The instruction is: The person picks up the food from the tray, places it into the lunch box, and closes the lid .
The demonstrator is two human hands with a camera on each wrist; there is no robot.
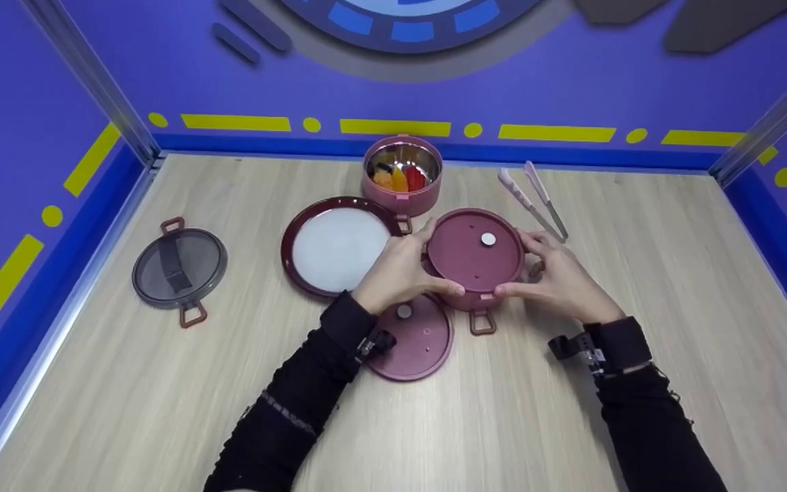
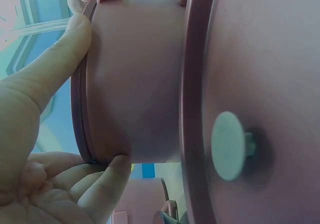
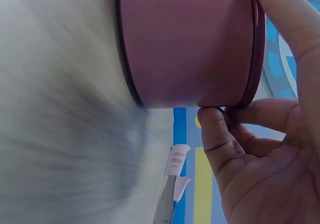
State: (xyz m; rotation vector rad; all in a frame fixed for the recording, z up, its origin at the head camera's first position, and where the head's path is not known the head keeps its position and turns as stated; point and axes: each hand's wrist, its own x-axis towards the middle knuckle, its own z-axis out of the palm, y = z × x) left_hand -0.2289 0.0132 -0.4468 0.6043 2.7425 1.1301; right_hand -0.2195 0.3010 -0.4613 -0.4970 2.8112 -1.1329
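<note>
Both hands are on a round dusty-red lunch container (image 1: 458, 263) with a matching lid and a small white knob on top. My left hand (image 1: 400, 268) grips its left side, thumb at the lid's rim and fingers bent against the wall. From the right, my right hand (image 1: 561, 277) holds it the same way, thumb at the near edge beside the front clasp. The right wrist view shows those fingertips (image 3: 210, 119) under the rim. A brown loop handle (image 1: 482, 323) pokes out at the container's near side. A loose red lid (image 1: 417, 348) lies partly beneath my left wrist.
Behind stands an uncovered pink container (image 1: 402, 198) with colourful food pieces. A maroon-rimmed plate (image 1: 290, 256) with a white middle lies to the left. Farther left is a dark translucent lid (image 1: 205, 263) with brown loops. Tongs (image 1: 537, 201) rest at the back right, before the blue wall.
</note>
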